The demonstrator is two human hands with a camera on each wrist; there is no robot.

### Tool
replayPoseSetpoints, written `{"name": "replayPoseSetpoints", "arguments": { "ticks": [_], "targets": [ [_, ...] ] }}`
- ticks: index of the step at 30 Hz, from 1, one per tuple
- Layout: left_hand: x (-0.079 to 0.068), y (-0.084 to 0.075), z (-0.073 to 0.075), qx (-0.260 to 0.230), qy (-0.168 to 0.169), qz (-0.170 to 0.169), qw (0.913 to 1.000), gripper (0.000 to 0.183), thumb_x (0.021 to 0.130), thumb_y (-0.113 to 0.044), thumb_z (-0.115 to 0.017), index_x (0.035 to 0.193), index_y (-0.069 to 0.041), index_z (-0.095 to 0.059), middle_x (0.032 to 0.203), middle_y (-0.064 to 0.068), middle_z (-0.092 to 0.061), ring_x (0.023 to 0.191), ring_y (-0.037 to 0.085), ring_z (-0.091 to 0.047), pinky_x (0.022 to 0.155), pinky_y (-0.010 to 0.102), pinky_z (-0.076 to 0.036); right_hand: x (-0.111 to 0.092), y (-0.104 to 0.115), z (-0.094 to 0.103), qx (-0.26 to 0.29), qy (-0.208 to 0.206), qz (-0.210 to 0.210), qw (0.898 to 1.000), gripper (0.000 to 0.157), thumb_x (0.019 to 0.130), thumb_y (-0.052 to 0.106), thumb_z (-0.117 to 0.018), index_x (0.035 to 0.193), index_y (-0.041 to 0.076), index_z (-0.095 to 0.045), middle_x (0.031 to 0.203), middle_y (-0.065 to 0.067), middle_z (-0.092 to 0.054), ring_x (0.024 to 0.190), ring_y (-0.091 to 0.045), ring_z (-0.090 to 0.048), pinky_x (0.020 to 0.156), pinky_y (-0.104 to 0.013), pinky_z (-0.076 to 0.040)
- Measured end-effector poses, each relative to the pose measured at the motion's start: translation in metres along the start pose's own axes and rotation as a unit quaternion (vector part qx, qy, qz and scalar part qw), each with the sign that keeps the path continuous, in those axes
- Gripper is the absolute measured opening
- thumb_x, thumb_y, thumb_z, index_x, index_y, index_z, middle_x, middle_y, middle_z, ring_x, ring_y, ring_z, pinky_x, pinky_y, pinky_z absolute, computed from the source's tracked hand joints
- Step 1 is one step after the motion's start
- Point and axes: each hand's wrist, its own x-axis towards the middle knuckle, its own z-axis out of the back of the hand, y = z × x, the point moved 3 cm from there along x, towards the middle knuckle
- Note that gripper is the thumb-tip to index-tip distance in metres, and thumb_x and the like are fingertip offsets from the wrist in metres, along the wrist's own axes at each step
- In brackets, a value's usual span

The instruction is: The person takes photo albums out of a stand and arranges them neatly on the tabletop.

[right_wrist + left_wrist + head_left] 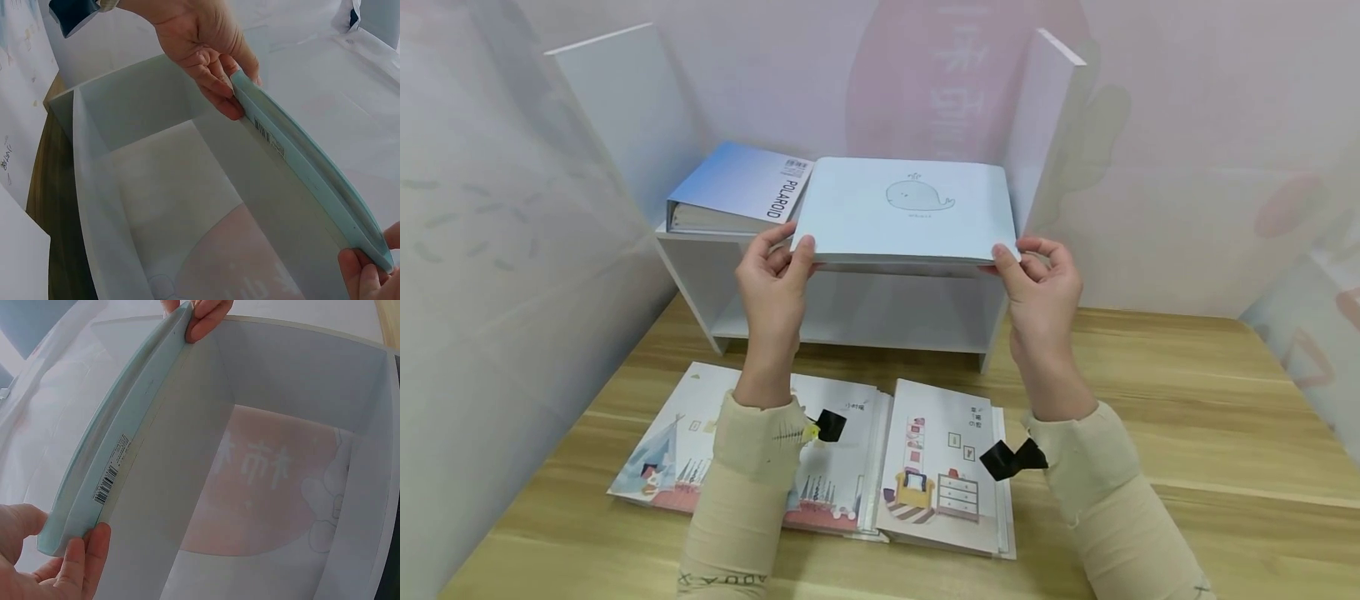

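Observation:
A pale blue book [857, 208] with a line drawing of a whale is held level by both hands over the right part of the white shelf's top. My left hand [772, 279] pinches its near left corner, thumb on the cover and fingers beneath. My right hand [1047, 283] grips the near right corner the same way. From below, the left wrist view shows the book's underside with a barcode [107, 484] towards the left hand. Left of the book, a blue-and-white POLAROID binder [741, 185] lies flat on the shelf top.
The white shelf [685, 275] has tall side panels, the right panel [1045, 125] close beside the book. Beneath my forearms, illustrated white albums [940, 450] lie on the wooden table [1187, 400]. Black tabs [1000, 460] stick out from the sleeves. A printed cloth hangs behind.

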Motion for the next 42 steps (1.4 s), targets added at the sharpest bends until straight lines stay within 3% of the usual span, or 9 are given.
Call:
{"name": "replayPoseSetpoints", "arguments": {
  "ticks": [6, 14, 20, 28, 38, 42],
  "targets": [
    [-0.004, -0.001, 0.002, -0.003, -0.005, -0.011, 0.9999, 0.033, 0.095, -0.007, -0.065, 0.127, 0.002, -0.060, 0.089, -0.002, -0.068, 0.075, 0.007, -0.064, 0.078, 0.019, -0.057, -0.002, 0.001, 0.001, 0.013, 0.001, -0.006, 1.000, 0.023, 0.088, -0.005, -0.070, 0.095, 0.010, -0.054, 0.061, 0.008, -0.066, 0.061, -0.007, -0.069, 0.077, -0.020, -0.050],
    [-0.010, -0.002, 0.004, -0.027, -0.008, -0.010, 0.9996, 0.032, 0.095, -0.003, -0.064, 0.126, 0.003, -0.060, 0.088, -0.004, -0.068, 0.076, 0.006, -0.065, 0.080, 0.019, -0.057, -0.006, -0.001, 0.003, 0.026, 0.005, 0.013, 1.000, 0.025, 0.085, -0.010, -0.070, 0.093, 0.009, -0.055, 0.053, 0.007, -0.060, 0.055, -0.007, -0.061, 0.066, -0.018, -0.047],
    [-0.012, -0.003, 0.006, -0.025, -0.003, 0.000, 0.9997, 0.034, 0.095, -0.004, -0.064, 0.127, 0.004, -0.059, 0.093, -0.001, -0.069, 0.080, 0.006, -0.067, 0.080, 0.019, -0.057, -0.009, -0.003, 0.005, 0.037, 0.012, 0.018, 0.999, 0.027, 0.085, -0.010, -0.071, 0.093, 0.011, -0.056, 0.056, 0.006, -0.061, 0.059, -0.008, -0.065, 0.073, -0.020, -0.050],
    [-0.010, -0.006, 0.011, 0.006, 0.005, -0.002, 1.0000, 0.035, 0.096, -0.004, -0.063, 0.129, 0.002, -0.058, 0.098, 0.002, -0.070, 0.080, 0.004, -0.066, 0.081, 0.018, -0.056, -0.010, -0.009, 0.003, 0.073, 0.029, -0.042, 0.996, 0.030, 0.087, -0.007, -0.069, 0.110, 0.006, -0.053, 0.082, 0.004, -0.075, 0.068, -0.010, -0.071, 0.081, -0.019, -0.054],
    [-0.008, -0.004, 0.013, 0.027, 0.032, 0.018, 0.9989, 0.036, 0.096, -0.007, -0.063, 0.132, -0.002, -0.057, 0.087, -0.009, -0.069, 0.079, 0.007, -0.065, 0.084, 0.022, -0.056, -0.011, -0.015, 0.006, 0.104, 0.044, -0.058, 0.992, 0.038, 0.089, -0.005, -0.068, 0.125, -0.007, -0.056, 0.097, -0.001, -0.075, 0.077, -0.012, -0.072, 0.087, -0.022, -0.056],
    [-0.006, -0.003, 0.013, 0.030, 0.057, 0.035, 0.9973, 0.042, 0.097, -0.007, -0.062, 0.139, -0.005, -0.055, 0.101, 0.005, -0.072, 0.083, 0.006, -0.067, 0.084, 0.022, -0.057, -0.012, -0.015, 0.008, 0.106, 0.055, -0.054, 0.991, 0.035, 0.089, -0.006, -0.067, 0.123, -0.003, -0.057, 0.102, -0.001, -0.075, 0.084, -0.012, -0.072, 0.090, -0.023, -0.056]
  ]
}}
